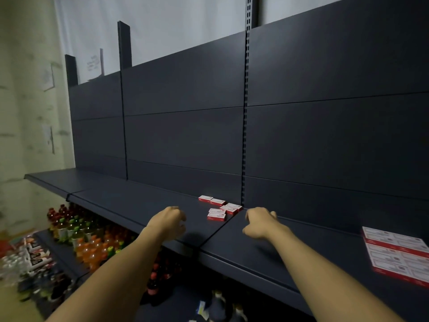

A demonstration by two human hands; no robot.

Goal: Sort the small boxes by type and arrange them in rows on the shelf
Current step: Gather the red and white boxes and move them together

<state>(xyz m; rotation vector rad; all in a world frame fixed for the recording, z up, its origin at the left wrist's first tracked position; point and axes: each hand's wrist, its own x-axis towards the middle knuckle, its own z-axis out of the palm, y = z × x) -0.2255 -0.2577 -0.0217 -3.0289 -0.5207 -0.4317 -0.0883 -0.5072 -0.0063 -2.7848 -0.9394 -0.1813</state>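
Observation:
Several small red-and-white boxes (219, 208) lie loosely scattered near the back of the dark shelf (144, 205), beside the slotted upright. More of the same boxes (397, 249) sit packed in rows at the right edge of the shelf. My left hand (168, 221) hovers over the shelf just left of the scattered boxes, fingers loosely curled, nothing visible in it. My right hand (261, 223) hangs just right of them, fingers also loosely curled and holding nothing that I can see.
The shelf's tall dark back panel (185, 135) rises behind the boxes. Below the shelf, a lower shelf holds many drink bottles (86, 238) in red, green and orange. Packaged goods (30, 256) lie at the lower left.

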